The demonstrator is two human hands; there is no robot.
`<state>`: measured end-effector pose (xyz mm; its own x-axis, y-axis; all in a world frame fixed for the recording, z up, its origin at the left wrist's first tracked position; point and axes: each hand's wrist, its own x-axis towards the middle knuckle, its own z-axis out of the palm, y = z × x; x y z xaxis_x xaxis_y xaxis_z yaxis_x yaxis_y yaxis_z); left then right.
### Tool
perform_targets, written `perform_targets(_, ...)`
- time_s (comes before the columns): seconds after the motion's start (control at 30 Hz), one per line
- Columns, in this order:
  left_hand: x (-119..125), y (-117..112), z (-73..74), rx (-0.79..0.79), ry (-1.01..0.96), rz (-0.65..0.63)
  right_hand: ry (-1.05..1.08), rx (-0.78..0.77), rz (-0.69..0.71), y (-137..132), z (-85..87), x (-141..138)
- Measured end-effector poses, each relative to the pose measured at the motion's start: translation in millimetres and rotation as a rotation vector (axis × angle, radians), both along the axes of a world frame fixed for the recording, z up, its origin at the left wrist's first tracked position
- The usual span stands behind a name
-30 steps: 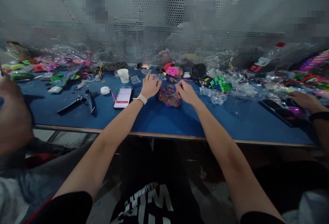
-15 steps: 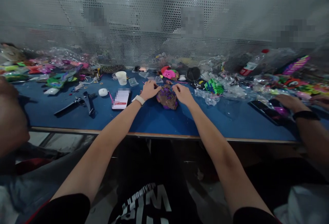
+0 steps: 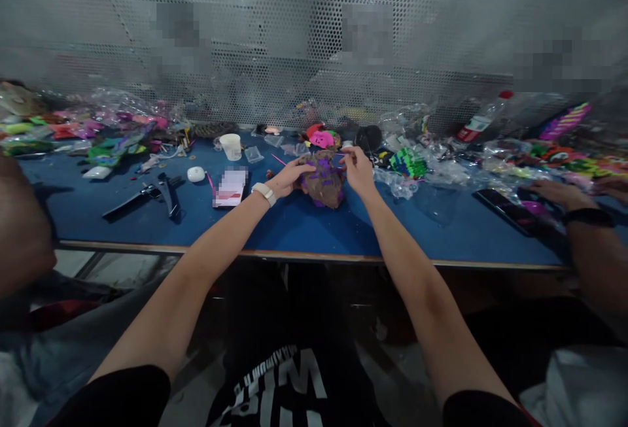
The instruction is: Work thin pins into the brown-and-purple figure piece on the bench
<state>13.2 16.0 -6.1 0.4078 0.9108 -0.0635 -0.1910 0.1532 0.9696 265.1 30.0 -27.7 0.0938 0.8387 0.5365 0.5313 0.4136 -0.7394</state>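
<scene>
tipped up since earlier, rough brown-purple lump (image 3: 324, 185) sits in left hand (image 3: 288, 180).

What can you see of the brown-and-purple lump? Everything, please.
The brown-and-purple lump is irregular and rough, clay-like in look: mostly brown, with purple streaks across its face and purple at the lower edge. It's at the blue table, between both hands; whether it rests flat is unclear. The left hand holds its left side; the right hand is at its upper right, contact uncertain.

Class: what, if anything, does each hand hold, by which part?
The left hand holds the brown lump by its left side; whether the right hand holds anything cannot be told.
</scene>
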Motion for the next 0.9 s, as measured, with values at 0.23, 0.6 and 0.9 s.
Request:
perform_targets(0.23, -11.3, 3.3, 0.1, 0.063, 0.164, -0.071, 0.091, -0.013, -0.025, 3.0, -0.4, 1.3)
perform_targets(0.6, -4.1, 10.8, -9.1, 0.062, -0.116, 0.104, 0.102, 0.020, -0.082, 9.2, -0.8, 11.9)
perform_targets(0.9, -11.3, 26.3, -5.4, 0.053, -0.267, 0.438, 0.082, -0.078, -0.099, 7.8, -1.4, 10.5)
